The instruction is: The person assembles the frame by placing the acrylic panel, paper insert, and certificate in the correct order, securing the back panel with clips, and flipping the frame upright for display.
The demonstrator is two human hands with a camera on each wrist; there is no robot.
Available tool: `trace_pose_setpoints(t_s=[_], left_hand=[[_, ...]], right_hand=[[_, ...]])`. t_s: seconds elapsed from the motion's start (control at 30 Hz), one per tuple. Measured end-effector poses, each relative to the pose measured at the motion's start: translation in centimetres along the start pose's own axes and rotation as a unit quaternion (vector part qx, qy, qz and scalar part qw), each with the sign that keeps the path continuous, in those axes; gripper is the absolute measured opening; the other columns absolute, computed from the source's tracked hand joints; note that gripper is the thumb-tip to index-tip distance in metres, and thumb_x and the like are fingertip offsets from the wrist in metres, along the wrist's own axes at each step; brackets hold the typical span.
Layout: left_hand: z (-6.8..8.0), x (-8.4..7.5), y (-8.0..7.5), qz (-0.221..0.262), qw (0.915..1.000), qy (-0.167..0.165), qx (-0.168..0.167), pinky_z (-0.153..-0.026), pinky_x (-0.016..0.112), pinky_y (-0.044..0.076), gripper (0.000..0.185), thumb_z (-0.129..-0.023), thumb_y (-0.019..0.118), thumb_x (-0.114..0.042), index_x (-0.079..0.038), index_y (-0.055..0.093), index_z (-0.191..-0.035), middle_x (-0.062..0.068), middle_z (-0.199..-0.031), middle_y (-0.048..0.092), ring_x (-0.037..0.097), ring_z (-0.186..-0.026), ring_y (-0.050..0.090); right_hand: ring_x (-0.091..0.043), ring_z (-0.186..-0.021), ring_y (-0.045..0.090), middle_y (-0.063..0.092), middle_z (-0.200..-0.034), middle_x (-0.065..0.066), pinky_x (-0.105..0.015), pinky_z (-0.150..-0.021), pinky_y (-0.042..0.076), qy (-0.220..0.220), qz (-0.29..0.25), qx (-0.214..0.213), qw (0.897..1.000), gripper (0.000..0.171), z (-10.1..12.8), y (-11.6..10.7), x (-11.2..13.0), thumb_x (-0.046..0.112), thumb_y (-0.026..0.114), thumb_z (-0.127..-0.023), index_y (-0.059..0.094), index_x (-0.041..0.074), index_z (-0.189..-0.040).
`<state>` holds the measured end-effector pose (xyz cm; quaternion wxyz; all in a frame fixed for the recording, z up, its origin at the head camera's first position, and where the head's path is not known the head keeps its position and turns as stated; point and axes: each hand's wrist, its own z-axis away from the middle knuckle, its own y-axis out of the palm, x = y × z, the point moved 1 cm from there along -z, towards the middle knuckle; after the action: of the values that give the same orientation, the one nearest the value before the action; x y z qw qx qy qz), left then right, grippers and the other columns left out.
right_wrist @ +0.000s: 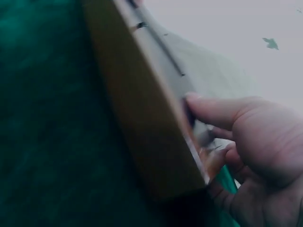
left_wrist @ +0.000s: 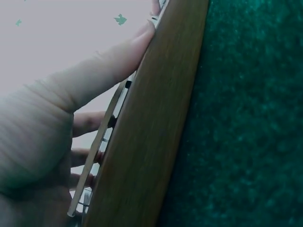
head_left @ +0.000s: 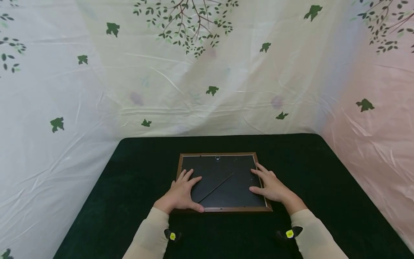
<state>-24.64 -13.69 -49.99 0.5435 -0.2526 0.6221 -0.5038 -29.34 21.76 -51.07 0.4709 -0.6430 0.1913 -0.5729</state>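
Picture frame (head_left: 223, 181) lies face-down, flat on the dark green worktop (head_left: 323, 180), roughly centred left to right and nearer the near edge than the far one. Brown wood moulding, thin, with a lighter inner lip; black backing board fills it. A small metal hanger (head_left: 217, 158) sits at the middle of the far rail, and a thin diagonal line — looks like the edge of a fold-out stand, can't confirm — runs across the backing. Wrist views show the frame's outer side as plain brown wood grain with small clips on the back near the rail. Left hand (head_left: 182, 192) rests flat on the backing at the frame's near-left corner, fingers (head_left: 187, 176) straight and slightly spread, thumb along the near rail. Right hand (head_left: 270, 185) rests over the right rail, fingers straight and lightly spread, thumb lying on the backing. Neither hand curls round the frame. No brand or readable writing on the frame; small yellow tags at both wrists (head_left: 289, 233) are too small to read. Cloth behind carries a leaf and branch print.
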Motion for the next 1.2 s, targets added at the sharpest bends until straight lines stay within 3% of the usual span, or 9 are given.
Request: trace_pose_setpoints(t_s=[0.37,0.53,0.67,0.8,0.87,1.03,1.2], left_hand=[[-0.1,0.1,-0.1,-0.006,0.9999,-0.009,-0.003,-0.103,0.073,0.017,0.112,-0.051,0.076,-0.076,-0.029,0.04,-0.147,0.008,-0.16,0.013,0.037,-0.146,0.002],[0.0,0.7,0.3,-0.012,0.9998,-0.006,-0.012,-0.105,0.07,0.016,0.11,-0.056,0.07,-0.08,-0.03,0.038,-0.148,0.007,-0.16,0.012,0.034,-0.146,0.003],[0.5,2.0,0.3,-0.004,0.9981,-0.019,-0.059,-0.107,0.063,0.025,0.102,-0.066,0.064,-0.079,-0.025,0.038,-0.149,0.007,-0.158,0.018,0.032,-0.144,0.015],[0.4,3.8,-0.5,0.035,0.9888,-0.052,-0.135,-0.104,0.056,0.035,0.094,-0.076,0.066,-0.068,-0.014,0.037,-0.148,0.011,-0.153,0.027,0.032,-0.137,0.028],[0.2,4.7,-0.8,0.041,0.9856,-0.068,-0.149,-0.103,0.055,0.037,0.094,-0.078,0.067,-0.064,-0.01,0.035,-0.148,0.014,-0.151,0.028,0.033,-0.136,0.029],[-0.5,6.1,-1.3,0.034,0.9901,-0.077,-0.112,-0.108,0.055,0.03,0.093,-0.082,0.065,-0.062,-0.006,0.032,-0.149,0.015,-0.154,0.026,0.033,-0.141,0.024],[-1.1,6.0,-1.5,0.043,0.9918,-0.053,-0.108,-0.11,0.055,0.027,0.089,-0.083,0.066,-0.059,-0.007,0.035,-0.148,0.014,-0.154,0.029,0.033,-0.141,0.024]], right_hand=[[-0.038,-0.131,0.029,0.026,-0.154,-0.015,-0.06,-0.097,0.038,-0.042,0.065,-0.086,0.993,0.066,3.0,1.6,0.4,0.043,0.065,-0.09,0.045,0.01,-0.143],[-0.041,-0.134,0.03,0.027,-0.154,-0.014,-0.063,-0.099,0.035,-0.025,0.082,-0.084,0.993,0.064,3.4,1.7,0.5,0.047,0.063,-0.091,0.047,0.013,-0.143],[-0.042,-0.135,0.03,0.026,-0.154,-0.015,-0.065,-0.1,0.032,-0.024,0.073,-0.073,0.994,0.064,3.4,1.6,0.5,0.047,0.062,-0.091,0.046,0.012,-0.143],[-0.042,-0.135,0.031,0.025,-0.154,-0.014,-0.064,-0.1,0.033,-0.025,0.075,-0.074,0.994,0.065,3.2,1.4,0.3,0.049,0.061,-0.091,0.045,0.013,-0.143],[-0.042,-0.135,0.031,0.025,-0.154,-0.014,-0.064,-0.1,0.033,-0.025,0.075,-0.075,0.994,0.065,3.2,1.4,0.3,0.049,0.061,-0.091,0.045,0.013,-0.143],[-0.044,-0.134,0.032,0.025,-0.154,-0.015,-0.065,-0.1,0.033,-0.032,0.069,-0.072,0.994,0.064,3.3,1.6,0.3,0.048,0.06,-0.092,0.045,0.013,-0.143],[-0.043,-0.134,0.032,0.025,-0.154,-0.014,-0.064,-0.099,0.033,-0.035,0.064,-0.074,0.995,0.064,3.2,1.9,0.3,0.049,0.058,-0.093,0.044,0.013,-0.144]])
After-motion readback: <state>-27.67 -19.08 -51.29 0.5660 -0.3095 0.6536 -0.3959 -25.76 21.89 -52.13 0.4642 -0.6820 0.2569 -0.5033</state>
